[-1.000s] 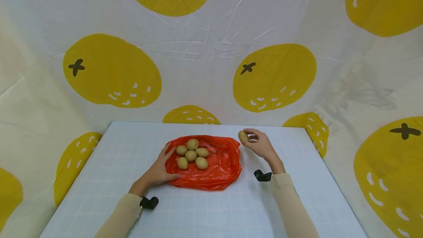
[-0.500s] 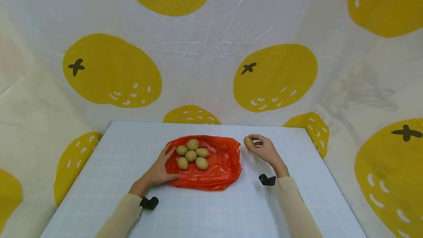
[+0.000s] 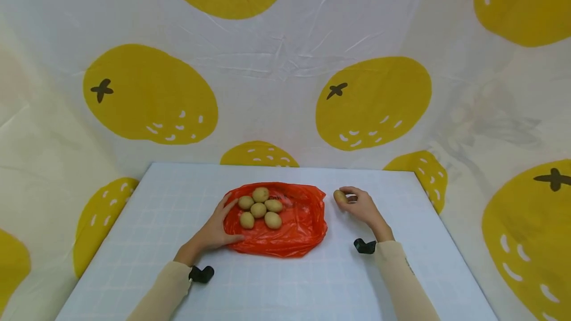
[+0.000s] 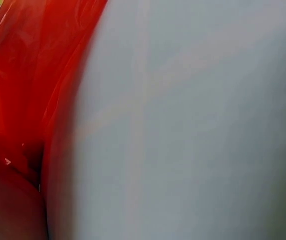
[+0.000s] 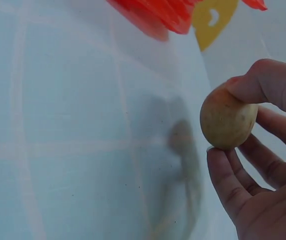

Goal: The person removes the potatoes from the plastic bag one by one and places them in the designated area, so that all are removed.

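In the head view a red plastic bag [image 3: 296, 222] lies spread on the table, with several small potatoes [image 3: 258, 210] grouped on its left half. My left hand [image 3: 213, 229] rests at the bag's left end, fingers spread along the edge and thumb over the near rim. The left wrist view catches red plastic [image 4: 27, 75] close up, with most of that hand out of sight. Right of the bag, my right hand [image 3: 360, 206] pinches one potato [image 5: 228, 117] between thumb and fingertips. In the right wrist view this potato is held above the table, whose surface shows a shadow.
A pale checked cloth covers the table [image 3: 267, 286]. Behind and beside it hangs a white curtain [image 3: 267, 103] printed with big yellow fruit. Dark wrist mounts [image 3: 201, 274] stick out below both hands.
My right hand has moved right and toward me with the potato in its fingers, farther from the bag. The left hand and the other potatoes stay where they were.
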Available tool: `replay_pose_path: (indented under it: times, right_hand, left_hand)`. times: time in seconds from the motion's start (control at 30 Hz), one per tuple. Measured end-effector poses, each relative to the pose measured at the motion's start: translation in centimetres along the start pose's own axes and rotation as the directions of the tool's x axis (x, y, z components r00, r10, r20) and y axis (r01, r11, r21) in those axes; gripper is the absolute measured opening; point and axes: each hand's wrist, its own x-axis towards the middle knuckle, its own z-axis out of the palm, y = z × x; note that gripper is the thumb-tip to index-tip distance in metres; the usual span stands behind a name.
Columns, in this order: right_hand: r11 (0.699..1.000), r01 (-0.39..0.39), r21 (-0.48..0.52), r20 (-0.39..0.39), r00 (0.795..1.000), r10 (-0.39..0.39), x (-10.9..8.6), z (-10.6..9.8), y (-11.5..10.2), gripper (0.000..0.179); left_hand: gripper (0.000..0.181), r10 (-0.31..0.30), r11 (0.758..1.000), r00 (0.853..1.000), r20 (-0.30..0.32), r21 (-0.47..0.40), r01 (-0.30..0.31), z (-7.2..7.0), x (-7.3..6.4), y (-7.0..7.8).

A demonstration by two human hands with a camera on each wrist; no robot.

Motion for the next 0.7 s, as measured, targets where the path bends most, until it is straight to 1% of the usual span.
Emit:
replay_pose_path:
  times: [0.1, 0.23, 0.33, 0.43, 0.6, 0.7]
  right_hand:
    - [1.000, -0.004, -0.002, 0.012, 1.000, 0.004, 0.0, 0.1, 0.1, 0.053]
    - [1.000, -0.009, -0.010, 0.008, 1.000, 0.009, 0.0, 0.5, 0.6, 0.052]
    - [1.000, -0.012, -0.009, -0.004, 1.000, 0.012, 0.0, 0.9, 1.0, 0.052]
    - [1.000, -0.002, -0.010, -0.013, 1.000, 0.002, 0.0, 1.2, 1.2, 0.052]
    - [1.000, -0.002, -0.005, -0.038, 0.999, 0.002, 0.2, 1.6, 1.5, 0.052]
    - [1.000, -0.018, 0.000, -0.043, 0.999, 0.018, 0.2, 1.8, 1.5, 0.054]
  left_hand:
    - [0.113, -0.006, 1.000, 1.000, -0.002, 0.003, 0.006, 0.1, -0.1, 0.1]
    - [0.111, -0.012, 1.000, 1.000, 0.001, -0.017, 0.012, 0.1, -0.2, 0.1]
    - [0.110, -0.001, 1.000, 1.000, 0.001, -0.025, 0.001, 0.2, -0.2, 0.1]
    - [0.111, 0.002, 1.000, 1.000, 0.000, -0.006, -0.002, 0.1, -0.2, 0.2]
    - [0.111, -0.008, 1.000, 1.000, -0.003, 0.005, 0.008, 0.1, -0.2, 0.1]
    - [0.110, -0.008, 1.000, 1.000, -0.001, -0.008, 0.008, 0.1, -0.3, 0.1]
